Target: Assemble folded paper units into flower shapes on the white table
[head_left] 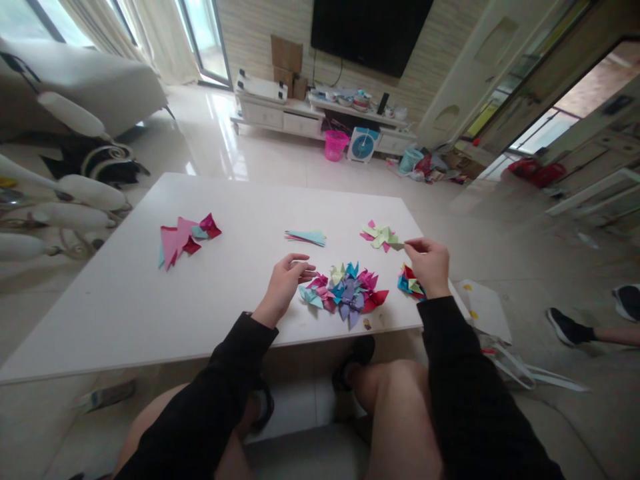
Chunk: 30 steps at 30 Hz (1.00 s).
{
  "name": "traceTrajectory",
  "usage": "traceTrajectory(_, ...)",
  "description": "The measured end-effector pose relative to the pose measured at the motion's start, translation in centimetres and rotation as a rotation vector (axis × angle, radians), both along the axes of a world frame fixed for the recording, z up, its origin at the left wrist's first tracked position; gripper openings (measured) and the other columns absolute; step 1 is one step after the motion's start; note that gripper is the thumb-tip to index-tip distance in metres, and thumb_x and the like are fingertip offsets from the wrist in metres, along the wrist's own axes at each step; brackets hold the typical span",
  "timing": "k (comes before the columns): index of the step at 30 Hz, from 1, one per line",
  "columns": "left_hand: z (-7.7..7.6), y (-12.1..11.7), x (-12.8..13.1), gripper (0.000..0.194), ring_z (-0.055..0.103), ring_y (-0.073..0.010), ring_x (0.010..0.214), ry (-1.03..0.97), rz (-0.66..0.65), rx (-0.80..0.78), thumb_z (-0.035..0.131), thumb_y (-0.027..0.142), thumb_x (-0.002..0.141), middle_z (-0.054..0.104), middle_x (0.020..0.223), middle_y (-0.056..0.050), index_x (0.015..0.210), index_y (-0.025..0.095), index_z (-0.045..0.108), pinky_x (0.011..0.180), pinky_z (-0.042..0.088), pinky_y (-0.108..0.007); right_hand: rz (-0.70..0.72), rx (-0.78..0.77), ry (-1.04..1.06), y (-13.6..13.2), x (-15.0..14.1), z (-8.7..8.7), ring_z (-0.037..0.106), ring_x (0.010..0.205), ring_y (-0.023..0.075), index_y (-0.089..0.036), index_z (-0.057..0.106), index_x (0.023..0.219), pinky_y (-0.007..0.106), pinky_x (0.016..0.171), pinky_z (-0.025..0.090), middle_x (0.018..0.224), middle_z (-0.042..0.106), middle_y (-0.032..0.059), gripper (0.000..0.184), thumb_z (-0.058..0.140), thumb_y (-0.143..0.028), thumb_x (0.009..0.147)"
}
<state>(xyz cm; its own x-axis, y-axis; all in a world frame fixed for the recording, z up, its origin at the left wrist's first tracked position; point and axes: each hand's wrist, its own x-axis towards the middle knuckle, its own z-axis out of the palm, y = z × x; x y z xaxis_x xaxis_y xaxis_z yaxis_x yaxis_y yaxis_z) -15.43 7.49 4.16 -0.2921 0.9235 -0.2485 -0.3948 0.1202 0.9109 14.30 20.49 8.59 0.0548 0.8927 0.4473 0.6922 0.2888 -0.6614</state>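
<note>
My right hand [429, 262] pinches the tip of a light green folded paper piece [395, 244] at the edge of a small pile of green and pink folded papers [379, 233]. My left hand [290, 272] hovers with fingers apart, holding nothing, just left of a heap of colourful origami pieces [352, 293]. That heap mixes purple, blue, pink, red and pale green. Partly behind my right wrist lies a smaller multicoloured folded paper cluster [409, 283].
On the white table [125, 293] lie pink and red folded papers [183, 239] at the left and a stack of narrow folded strips [306, 237] in the middle. A white stool [483, 308] stands by the right edge. Another person's foot [567, 327] shows at far right.
</note>
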Motion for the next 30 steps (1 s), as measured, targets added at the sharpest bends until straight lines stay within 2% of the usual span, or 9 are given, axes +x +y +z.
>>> traceTrajectory(2, -0.1, -0.1, -0.1, 0.024, 0.073, -0.0189, 0.075, 0.014, 0.004, -0.002, 0.066, 0.025, 0.076, 0.074, 0.083, -0.007, 0.098, 0.015, 0.064, 0.073, 0.056, -0.031, -0.108, -0.057, -0.075, 2.4, 4.9, -1.1, 0.066, 0.069, 0.0209, -0.013, 0.079, 0.082, 0.034, 0.073, 0.050, 0.077, 0.076, 0.0113, 0.022, 0.067, -0.029, 0.074)
traceTrajectory(6, -0.2, -0.2, -0.3, 0.024, 0.073, -0.0189, 0.074, 0.032, 0.016, -0.016, 0.064, 0.027, 0.075, 0.074, 0.083, -0.008, 0.096, 0.015, 0.064, 0.071, 0.055, -0.030, -0.267, -0.191, -0.216, 5.7, 13.5, -4.9, 0.067, 0.075, 0.0250, -0.010, 0.078, 0.081, 0.037, 0.075, 0.048, 0.079, 0.076, 0.0155, 0.023, 0.070, -0.027, 0.068)
traceTrajectory(8, -0.3, -0.1, -0.5, 0.025, 0.073, -0.0192, 0.073, 0.036, 0.020, -0.021, 0.064, 0.028, 0.074, 0.074, 0.082, -0.008, 0.095, 0.015, 0.064, 0.071, 0.054, -0.030, -0.319, -0.251, -0.291, 6.5, 16.4, -6.8, 0.066, 0.077, 0.0258, -0.012, 0.078, 0.082, 0.038, 0.076, 0.048, 0.081, 0.076, 0.0157, 0.021, 0.070, -0.026, 0.068)
traceTrajectory(11, -0.4, -0.1, -0.8, 0.026, 0.072, -0.0193, 0.073, 0.042, 0.026, -0.027, 0.065, 0.028, 0.072, 0.074, 0.082, -0.008, 0.095, 0.015, 0.065, 0.071, 0.054, -0.030, -0.364, -0.309, -0.338, 7.1, 18.9, -8.9, 0.065, 0.076, 0.0271, -0.015, 0.078, 0.078, 0.040, 0.076, 0.047, 0.081, 0.076, 0.0161, 0.016, 0.070, -0.024, 0.067)
traceTrajectory(16, -0.6, 0.0, -1.0, 0.026, 0.072, -0.0192, 0.074, 0.055, 0.028, -0.033, 0.064, 0.028, 0.073, 0.074, 0.083, -0.008, 0.095, 0.015, 0.065, 0.071, 0.054, -0.030, -0.369, -0.376, -0.368, 7.4, 20.3, -10.7, 0.064, 0.075, 0.0272, -0.018, 0.077, 0.073, 0.039, 0.074, 0.047, 0.078, 0.075, 0.0144, 0.013, 0.070, -0.026, 0.065)
traceTrajectory(20, -0.6, 0.0, -1.0, 0.025, 0.072, -0.0183, 0.074, 0.064, 0.017, -0.038, 0.062, 0.028, 0.074, 0.074, 0.082, -0.007, 0.096, 0.015, 0.065, 0.070, 0.053, -0.029, -0.381, -0.397, -0.396, 7.3, 20.4, -11.1, 0.066, 0.076, 0.0259, -0.018, 0.078, 0.081, 0.036, 0.075, 0.049, 0.081, 0.075, 0.0113, 0.022, 0.069, -0.028, 0.063)
traceTrajectory(25, -0.1, -0.1, -1.1, 0.024, 0.071, -0.0172, 0.072, 0.057, 0.020, -0.039, 0.063, 0.024, 0.072, 0.073, 0.081, -0.006, 0.095, 0.015, 0.064, 0.070, 0.053, -0.028, -0.368, -0.414, -0.536, 7.3, 20.0, -9.8, 0.068, 0.085, 0.0275, -0.018, 0.079, 0.095, 0.036, 0.078, 0.049, 0.093, 0.077, 0.0124, 0.033, 0.065, -0.030, 0.068)
traceTrajectory(30, 0.4, -0.4, -1.3, 0.019, 0.069, -0.0165, 0.067, 0.019, 0.033, -0.038, 0.059, 0.020, 0.073, 0.072, 0.077, -0.006, 0.091, 0.014, 0.063, 0.066, 0.052, -0.028, -0.297, -0.363, -0.657, 8.2, 18.3, -7.6, 0.068, 0.086, 0.0300, -0.018, 0.079, 0.096, 0.038, 0.075, 0.048, 0.096, 0.077, 0.0147, 0.032, 0.063, -0.031, 0.072)
